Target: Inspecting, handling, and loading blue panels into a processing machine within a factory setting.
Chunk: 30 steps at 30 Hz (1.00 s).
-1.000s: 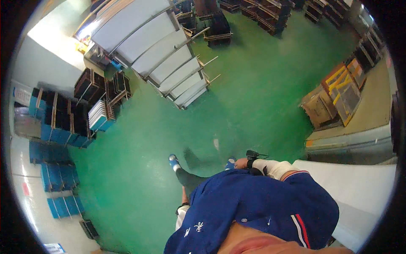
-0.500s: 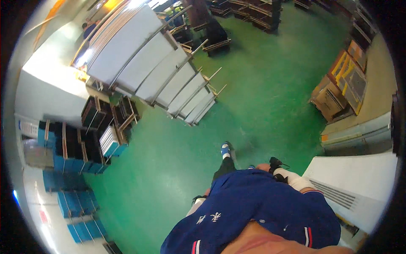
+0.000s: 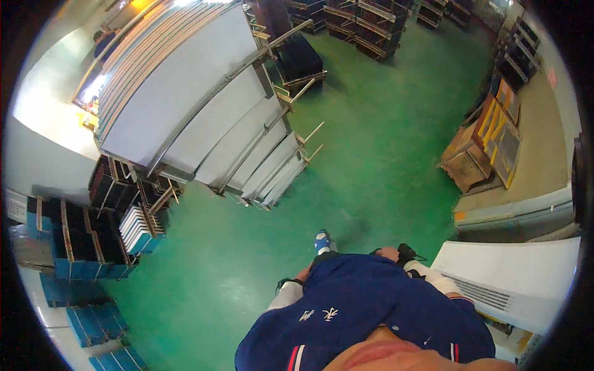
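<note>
The left hand (image 3: 303, 274) and right hand (image 3: 388, 253) hang beside the dark-blue cloth jacket (image 3: 365, 290); I cannot tell their opening or any hold. A white slatted box-shaped unit (image 3: 526, 266) stands near right, a tall metal rack (image 3: 266, 52) of white panels (image 3: 179, 80) far left.

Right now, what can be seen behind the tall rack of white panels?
Past its edges, part of a person and a dark stack show. The white panels cover whatever stands directly behind.
</note>
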### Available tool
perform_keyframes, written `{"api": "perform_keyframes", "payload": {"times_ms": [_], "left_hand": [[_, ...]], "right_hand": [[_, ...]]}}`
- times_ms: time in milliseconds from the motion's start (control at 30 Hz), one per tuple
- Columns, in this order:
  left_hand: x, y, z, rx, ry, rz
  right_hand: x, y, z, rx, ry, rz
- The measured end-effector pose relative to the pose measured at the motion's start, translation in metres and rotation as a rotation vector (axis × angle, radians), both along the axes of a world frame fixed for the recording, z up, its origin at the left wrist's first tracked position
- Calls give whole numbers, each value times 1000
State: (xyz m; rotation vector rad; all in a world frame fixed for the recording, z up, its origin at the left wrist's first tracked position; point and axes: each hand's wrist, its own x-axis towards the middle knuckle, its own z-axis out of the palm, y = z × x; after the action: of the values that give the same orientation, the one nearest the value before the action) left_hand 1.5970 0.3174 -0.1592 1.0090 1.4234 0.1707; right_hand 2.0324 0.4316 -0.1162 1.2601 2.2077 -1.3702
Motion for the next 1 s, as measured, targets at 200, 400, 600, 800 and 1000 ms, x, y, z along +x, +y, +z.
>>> {"api": "perform_keyframes", "payload": {"times_ms": [200,400,600,800,1000], "left_hand": [[-5,-1,-8,66,88,-29],[31,31,-3,71,143,23],[99,82,-15,101,217,175],[159,127,-12,143,312,299],[189,127,-23,127,414,403]], "right_hand": [[-69,50,81,185,-280,-36],[-44,131,64,237,-315,-62],[19,241,32,254,-153,133],[83,306,25,89,7,272],[94,338,37,-16,-15,395]]}}
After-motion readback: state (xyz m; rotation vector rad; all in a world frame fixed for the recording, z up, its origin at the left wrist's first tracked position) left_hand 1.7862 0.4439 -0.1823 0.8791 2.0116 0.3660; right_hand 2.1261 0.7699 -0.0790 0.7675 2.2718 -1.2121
